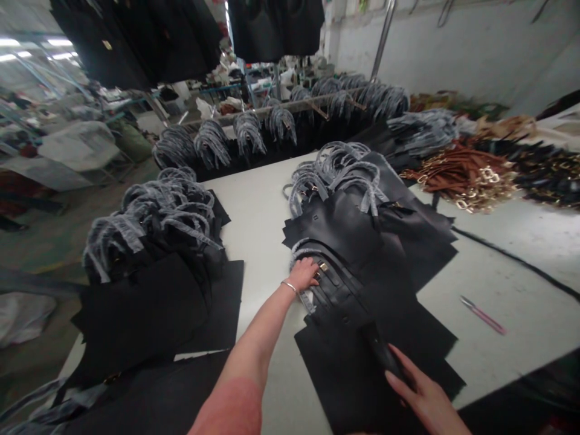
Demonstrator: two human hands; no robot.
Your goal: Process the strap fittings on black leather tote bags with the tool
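Note:
My left hand [304,275], with a bracelet at the wrist, is closed at the strap and gold buckle [323,266] of a black leather piece [362,284]. At the lower right, my right hand [414,386] has its thumb and fingers round a dark, long object [383,350] lying over the black leather; what it is cannot be made out. Wrapped grey handles [335,169] top the leather pieces stacked behind.
Another pile of black pieces with wrapped handles [154,211] is at the left. Pink-handled snips [483,314] lie on the white table [534,308] at the right. Brown straps with gold hardware [466,172] are behind them. Pieces hang along a rail at the back.

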